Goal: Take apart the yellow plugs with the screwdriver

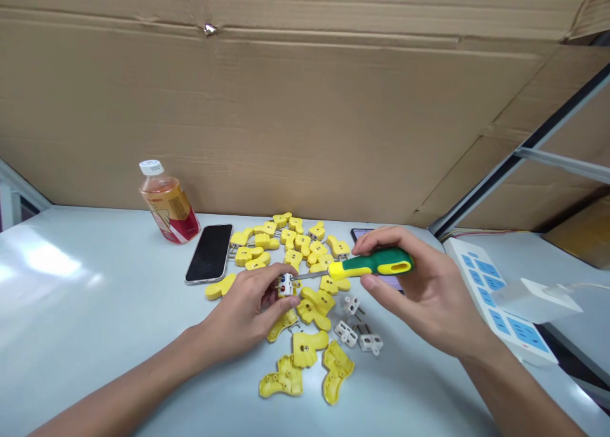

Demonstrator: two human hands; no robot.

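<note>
Between the thumb and fingers of my left hand (257, 303) is a small white plug core (286, 286) with red and dark spots on its face. My right hand (424, 291) holds a green and yellow screwdriver (372, 264) by its handle, thumb below and fingers above. The shaft points left and its tip meets the plug core. Just under my left hand lies a yellow plug shell half (282, 326). Several more white plug cores (345, 333) with metal pins rest below the screwdriver. Open yellow shell halves (337, 370) lie nearest to me.
Several yellow plug pieces (302, 243) spread over the table's middle. A phone (208, 253) and a drink bottle (170, 202) stand to the left. Behind my right hand, another phone (393, 283) is partly covered. A white power strip (500, 303) with a charger (536, 299) sits right. Cardboard (305, 119) walls the back.
</note>
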